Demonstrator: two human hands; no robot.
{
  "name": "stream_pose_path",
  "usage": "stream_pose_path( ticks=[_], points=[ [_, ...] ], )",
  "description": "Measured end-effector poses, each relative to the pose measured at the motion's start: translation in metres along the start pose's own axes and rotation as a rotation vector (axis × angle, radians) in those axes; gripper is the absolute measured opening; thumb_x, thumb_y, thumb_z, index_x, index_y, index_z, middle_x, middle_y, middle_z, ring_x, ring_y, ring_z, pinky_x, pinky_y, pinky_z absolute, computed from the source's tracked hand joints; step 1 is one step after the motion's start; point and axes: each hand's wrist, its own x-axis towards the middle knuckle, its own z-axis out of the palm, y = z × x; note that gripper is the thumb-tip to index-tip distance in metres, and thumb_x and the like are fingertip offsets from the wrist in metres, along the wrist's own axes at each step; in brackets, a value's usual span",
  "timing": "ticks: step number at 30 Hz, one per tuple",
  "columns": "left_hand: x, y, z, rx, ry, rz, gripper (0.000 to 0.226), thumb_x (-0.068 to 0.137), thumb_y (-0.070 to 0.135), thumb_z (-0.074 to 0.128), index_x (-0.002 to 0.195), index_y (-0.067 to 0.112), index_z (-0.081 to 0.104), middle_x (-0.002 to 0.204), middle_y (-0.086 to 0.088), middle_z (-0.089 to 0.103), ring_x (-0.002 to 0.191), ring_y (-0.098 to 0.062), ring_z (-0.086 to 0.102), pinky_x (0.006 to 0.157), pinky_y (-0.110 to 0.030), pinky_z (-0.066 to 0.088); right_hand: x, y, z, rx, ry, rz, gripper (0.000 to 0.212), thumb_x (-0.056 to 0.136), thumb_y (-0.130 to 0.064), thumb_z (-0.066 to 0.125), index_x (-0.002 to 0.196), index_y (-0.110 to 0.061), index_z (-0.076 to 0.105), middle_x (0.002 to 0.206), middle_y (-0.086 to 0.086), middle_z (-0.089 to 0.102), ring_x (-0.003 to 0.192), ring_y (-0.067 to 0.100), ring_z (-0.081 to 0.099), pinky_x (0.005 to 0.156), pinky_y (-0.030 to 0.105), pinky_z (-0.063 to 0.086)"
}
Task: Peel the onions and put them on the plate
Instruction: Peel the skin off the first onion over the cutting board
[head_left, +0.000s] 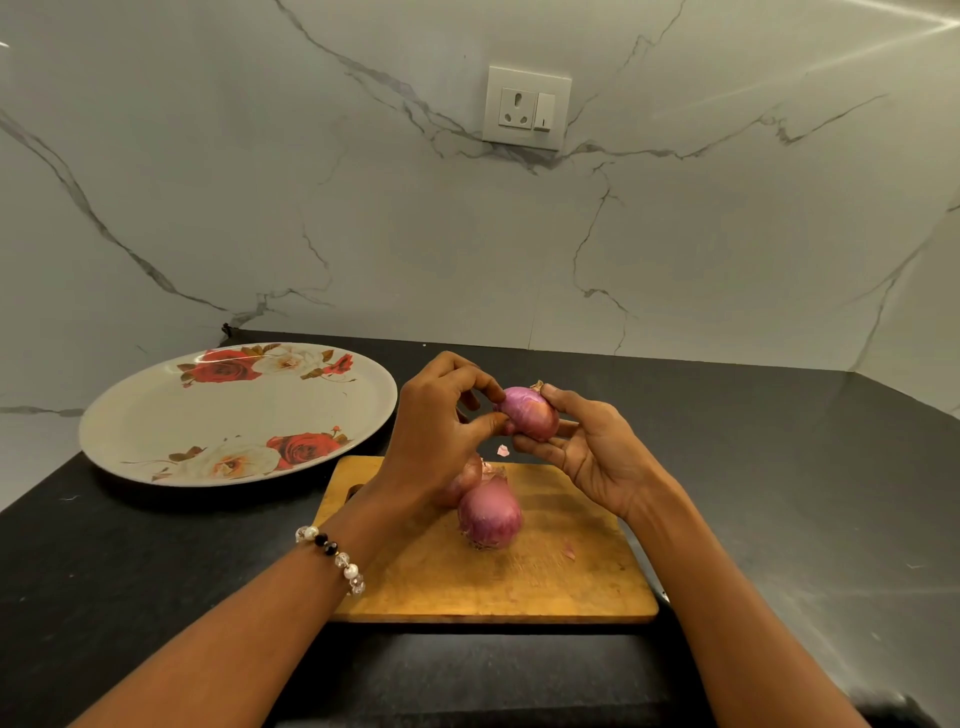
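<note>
A person stands at a dark counter (156, 571) backed by a marble-patterned wall. Both bare hands are raised just above a wooden cutting board (545, 582). The right hand (587, 457) cradles a red onion (527, 413), its fingers curled under and around it. The left hand (436, 421), a beaded bracelet (332, 558) on its wrist, pinches at the near side of that onion with thumb and fingertips, seemingly working at the skin; whether a strip is lifted is hard to tell from here. A small pink scrap of peel (503, 450) lies on the counter just below the hands.

On the board rests a second onion (489, 514) in its skin, and behind it, partly hidden by the left wrist, what looks like a third onion (465, 483). To the left, just beside the board, sits a large rose-patterned plate (119, 431) with nothing on it.

The task seems near its beginning: no onion has reached the plate, one is being peeled, and the others on the board look untouched.
</note>
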Motion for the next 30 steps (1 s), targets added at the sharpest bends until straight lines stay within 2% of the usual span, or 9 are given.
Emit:
stream_pose_path(
  ticks=[10,17,20,23,26,30],
  points=[
    [-0.0014,-0.0042,0.0037,0.004,-0.029,0.041,0.017,0.071,0.013,0.081,0.081,0.006,0.069,0.092,0.000,0.059,0.076,-0.006,0.057,0.069,-0.003,0.046,-0.0001,-0.0006,-0.0002,0.009,-0.002,-0.013,0.022,0.095,-0.015,0.060,0.113,-0.002,0.061,0.112,0.025,0.059,0.082,0.030,0.072,0.059,0.030,0.062],
    [-0.0020,0.0006,0.0011,-0.034,-0.082,0.052,0.017,0.072,0.019,0.081,0.082,0.015,0.067,0.095,0.002,0.056,0.083,-0.014,0.058,0.068,-0.017,0.053,0.0006,-0.0004,-0.0016,0.025,0.031,-0.058,0.034,0.084,-0.019,0.068,0.112,-0.001,0.062,0.118,0.028,0.059,0.086,0.032,0.072,0.058,0.031,0.061],
    [-0.0022,0.0019,0.0001,-0.039,-0.094,0.049,0.016,0.073,0.020,0.080,0.080,0.017,0.067,0.092,0.003,0.056,0.082,-0.013,0.057,0.066,-0.019,0.053,0.0012,-0.0007,-0.0039,0.050,0.051,-0.066,0.029,0.088,-0.017,0.067,0.112,-0.001,0.062,0.120,0.029,0.057,0.086,0.034,0.072,0.062,0.034,0.063],
    [-0.0021,0.0030,-0.0028,-0.033,-0.119,0.050,0.014,0.075,0.018,0.079,0.077,0.017,0.065,0.084,0.007,0.057,0.076,-0.012,0.058,0.065,-0.018,0.052,0.0023,-0.0013,-0.0062,0.086,0.091,-0.068,0.023,0.092,-0.015,0.065,0.110,-0.002,0.062,0.117,0.029,0.057,0.085,0.035,0.073,0.067,0.035,0.063],
    [-0.0014,0.0026,-0.0042,-0.011,-0.136,0.035,0.015,0.077,0.016,0.077,0.077,0.018,0.062,0.077,0.011,0.057,0.071,-0.010,0.059,0.064,-0.015,0.051,0.0027,-0.0018,-0.0076,0.107,0.127,-0.077,0.021,0.092,-0.014,0.065,0.110,-0.003,0.062,0.119,0.028,0.056,0.084,0.034,0.073,0.066,0.034,0.063],
    [-0.0014,0.0001,-0.0034,-0.002,-0.145,0.065,0.015,0.078,0.005,0.073,0.087,0.015,0.066,0.084,0.007,0.062,0.075,-0.006,0.060,0.066,-0.008,0.048,0.0034,-0.0016,-0.0081,0.100,0.136,-0.071,0.023,0.091,-0.014,0.066,0.111,-0.003,0.061,0.123,0.028,0.054,0.096,0.039,0.070,0.064,0.034,0.063]
  ],
)
